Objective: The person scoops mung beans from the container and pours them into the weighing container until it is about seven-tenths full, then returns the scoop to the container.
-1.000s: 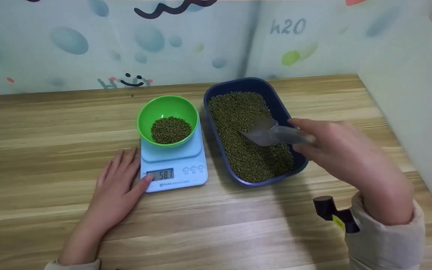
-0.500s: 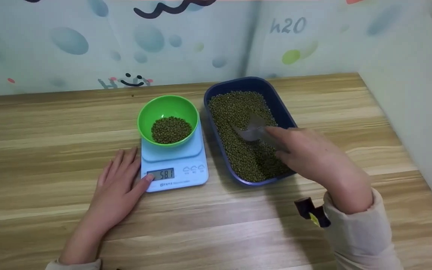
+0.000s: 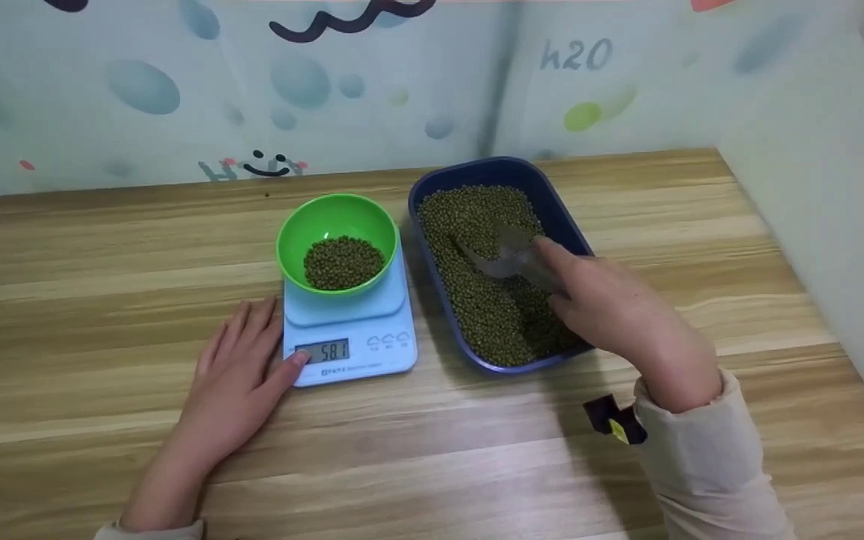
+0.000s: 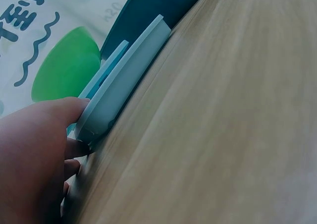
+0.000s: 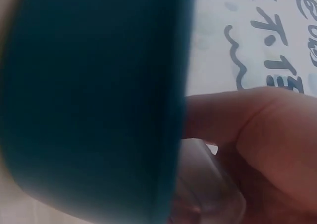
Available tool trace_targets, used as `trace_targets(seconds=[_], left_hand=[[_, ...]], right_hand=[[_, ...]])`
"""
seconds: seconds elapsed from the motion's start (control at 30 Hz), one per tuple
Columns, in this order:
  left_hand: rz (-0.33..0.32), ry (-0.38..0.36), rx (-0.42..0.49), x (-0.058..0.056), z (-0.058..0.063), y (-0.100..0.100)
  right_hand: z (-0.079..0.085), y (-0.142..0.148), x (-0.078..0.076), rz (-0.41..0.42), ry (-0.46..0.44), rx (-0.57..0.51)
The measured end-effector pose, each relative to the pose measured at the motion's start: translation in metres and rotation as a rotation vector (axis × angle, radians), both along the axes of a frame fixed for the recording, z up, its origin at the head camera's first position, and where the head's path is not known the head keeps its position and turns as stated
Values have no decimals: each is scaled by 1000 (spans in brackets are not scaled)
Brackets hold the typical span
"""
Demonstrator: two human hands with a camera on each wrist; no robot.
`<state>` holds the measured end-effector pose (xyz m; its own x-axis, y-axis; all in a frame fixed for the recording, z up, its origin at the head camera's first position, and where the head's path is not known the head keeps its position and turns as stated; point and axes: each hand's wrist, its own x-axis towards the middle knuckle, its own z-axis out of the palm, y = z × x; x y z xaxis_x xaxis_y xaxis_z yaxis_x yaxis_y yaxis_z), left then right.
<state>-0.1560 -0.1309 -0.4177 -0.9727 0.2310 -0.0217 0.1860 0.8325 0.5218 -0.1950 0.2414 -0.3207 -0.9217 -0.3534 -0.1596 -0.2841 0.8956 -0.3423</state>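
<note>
In the head view, my right hand (image 3: 623,307) grips the handle of a translucent scoop (image 3: 505,262) over the dark blue tub (image 3: 567,225) of small green-brown beans (image 3: 473,217). The scoop's blade dips into the beans; its front edge is partly buried. The right wrist view shows the scoop handle (image 5: 213,189) inside the fingers, while the tub wall (image 5: 94,100) blocks the blade. My left hand (image 3: 237,382) lies flat on the table, thumb on the corner of a kitchen scale (image 3: 364,358) by its display. A green bowl (image 3: 346,214) holding some beans stands on the scale, which reads about 581.
A wood-grain table (image 3: 432,457) bears everything. Behind it rises a wall (image 3: 417,90) with printed bubbles and doodles, and another wall (image 3: 852,150) bounds the right side. The tub stands just right of the scale.
My right hand has moved left and deeper into the tub, pushing the scoop into the beans. The left hand, bowl and scale reading stay the same.
</note>
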Motion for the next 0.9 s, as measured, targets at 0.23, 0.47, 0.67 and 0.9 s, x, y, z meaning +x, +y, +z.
trace_targets(seconds=[0.23, 0.47, 0.67, 0.9], left_hand=[[0, -13, 10, -1, -1, 1], [2, -13, 5, 0, 0, 1], [4, -10, -2, 0, 0, 0], [5, -12, -7, 0, 0, 0]], right_hand=[[-3, 1, -2, -9, 9, 11], [-9, -2, -5, -23, -12, 14], [-14, -4, -9, -55, -15, 4], [-18, -6, -11, -79, 30, 5]])
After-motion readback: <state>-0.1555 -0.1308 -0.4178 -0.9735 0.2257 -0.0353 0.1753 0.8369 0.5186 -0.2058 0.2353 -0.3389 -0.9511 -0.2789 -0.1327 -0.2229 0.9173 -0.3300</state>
